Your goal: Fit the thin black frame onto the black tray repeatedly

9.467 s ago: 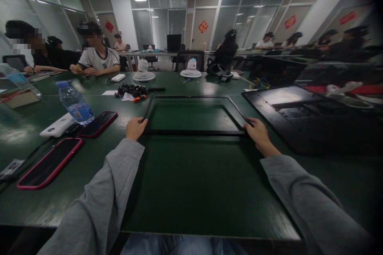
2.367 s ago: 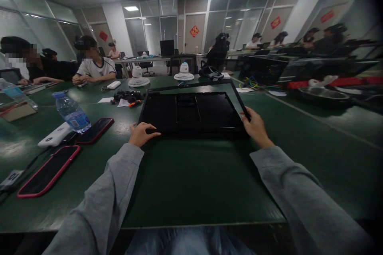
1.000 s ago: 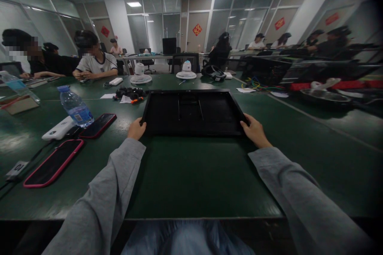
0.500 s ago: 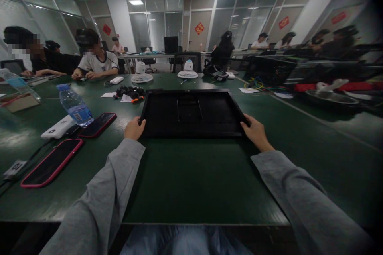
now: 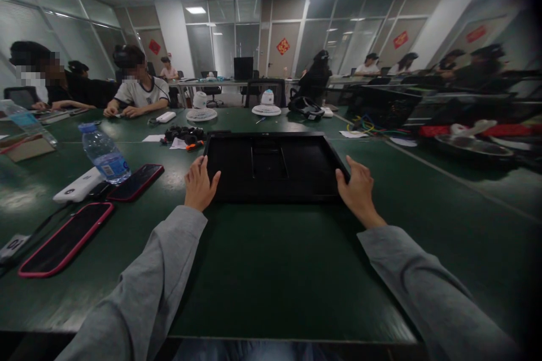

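Left hand (image 5: 200, 185) and right hand (image 5: 358, 189) are opening from their earlier pinch; I am gripping nothing with either. Both are standing half-spread at the black panel's (image 5: 231, 168) opposite side edges, contact unconfirmed. I am seeing the panel lying on the green surface (image 5: 271, 271), a water bottle (image 5: 105, 157) standing to its left.

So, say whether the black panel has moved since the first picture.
Yes, leftward: the black panel now lies left of the yellow cables.
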Demonstrator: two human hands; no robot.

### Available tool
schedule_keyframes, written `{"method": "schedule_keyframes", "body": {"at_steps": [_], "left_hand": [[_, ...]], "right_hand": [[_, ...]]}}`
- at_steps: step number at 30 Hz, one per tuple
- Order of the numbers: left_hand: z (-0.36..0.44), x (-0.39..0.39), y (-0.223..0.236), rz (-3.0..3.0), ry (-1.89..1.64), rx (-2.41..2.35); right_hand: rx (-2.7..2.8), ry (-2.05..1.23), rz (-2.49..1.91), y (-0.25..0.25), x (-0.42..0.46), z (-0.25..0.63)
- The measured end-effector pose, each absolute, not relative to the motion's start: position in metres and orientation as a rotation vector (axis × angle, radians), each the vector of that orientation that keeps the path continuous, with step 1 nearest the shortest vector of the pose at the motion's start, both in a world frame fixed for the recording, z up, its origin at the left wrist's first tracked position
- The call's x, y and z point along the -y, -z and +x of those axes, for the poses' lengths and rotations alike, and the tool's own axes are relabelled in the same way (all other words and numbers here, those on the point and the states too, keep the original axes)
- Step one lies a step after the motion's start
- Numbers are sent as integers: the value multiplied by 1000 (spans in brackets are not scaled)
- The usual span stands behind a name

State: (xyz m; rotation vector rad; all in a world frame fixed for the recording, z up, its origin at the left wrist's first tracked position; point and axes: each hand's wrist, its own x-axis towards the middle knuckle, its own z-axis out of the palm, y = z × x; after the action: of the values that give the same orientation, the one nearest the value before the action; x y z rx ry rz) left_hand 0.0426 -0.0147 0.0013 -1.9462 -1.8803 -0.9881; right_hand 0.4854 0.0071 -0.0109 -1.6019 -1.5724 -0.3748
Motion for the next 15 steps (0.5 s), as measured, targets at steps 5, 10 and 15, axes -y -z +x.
{"method": "schedule_keyframes", "body": {"at_steps": [5,10,15], "left_hand": [[47,14,3,-2055,908,1825],[47,11,7,-2125,775,1830],[49,12,5,-2133,775,1834]], "right_hand": [[1765,360,-1582,15,-2,455],[1913,324,-1586,23,-2,451],[1883,287,-1601,26,-5,453]]}}
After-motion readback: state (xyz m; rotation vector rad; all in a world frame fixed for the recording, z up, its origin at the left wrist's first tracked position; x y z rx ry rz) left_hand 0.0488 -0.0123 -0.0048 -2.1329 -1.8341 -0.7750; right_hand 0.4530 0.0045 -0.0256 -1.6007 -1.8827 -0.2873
